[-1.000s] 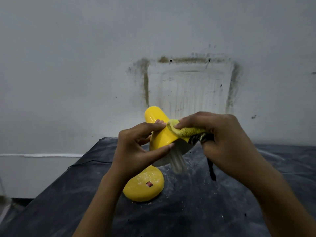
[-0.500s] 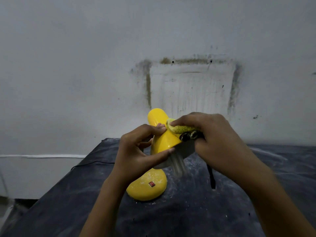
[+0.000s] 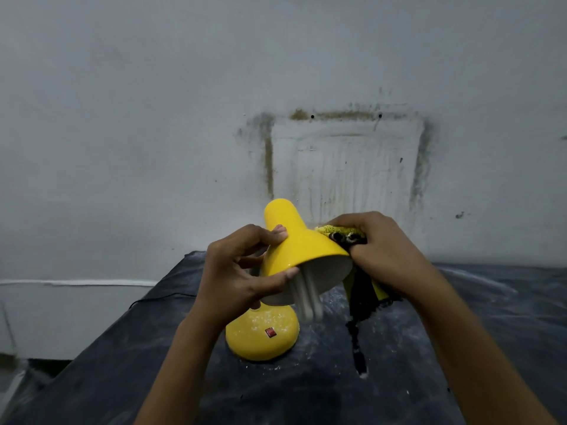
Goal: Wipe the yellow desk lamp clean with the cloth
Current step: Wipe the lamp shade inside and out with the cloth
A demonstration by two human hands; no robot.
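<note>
The yellow desk lamp's cone shade tilts toward me, its white bulb poking out of the open rim. My left hand grips the shade's left side, thumb at the rim and fingers over the top. My right hand presses a bunched yellow-and-black cloth against the shade's right edge, with a loose end of it hanging down beneath that hand. The round yellow base, dusty and bearing a red switch, sits on the table below.
A dark, dust-speckled cover lies over the table. A stained white wall rises close behind it. A thin black cord runs off the table's left edge.
The cloth and my right hand have slid from the top of the shade to its right edge. More of the shade's yellow surface shows. My left hand keeps its grip.
</note>
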